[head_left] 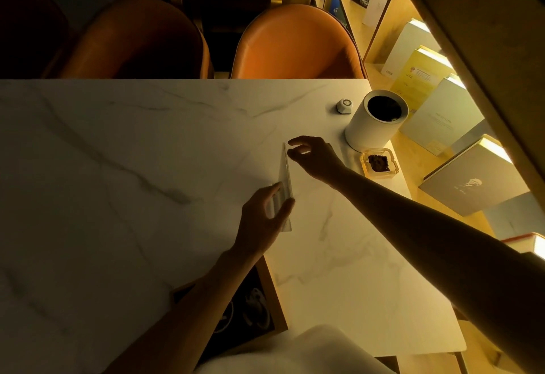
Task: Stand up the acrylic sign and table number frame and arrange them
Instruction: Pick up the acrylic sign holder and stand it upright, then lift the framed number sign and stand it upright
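Observation:
A clear acrylic sign (285, 173) stands on edge on the white marble table (118, 167), seen from above as a thin upright pane. My left hand (264, 220) grips its near end, thumb and fingers on either side. My right hand (314, 156) hovers at its far top corner with fingers curled and slightly apart; whether they touch the pane is unclear. A dark framed picture with a wooden border (253, 305) lies flat under my left forearm, partly hidden.
A white cylindrical bin (374, 125), a small white call button (344, 106) and a glass ashtray (379, 163) sit at the table's right edge. Two orange chairs (295, 43) stand beyond the far edge. Books (472, 179) line a lit shelf on the right.

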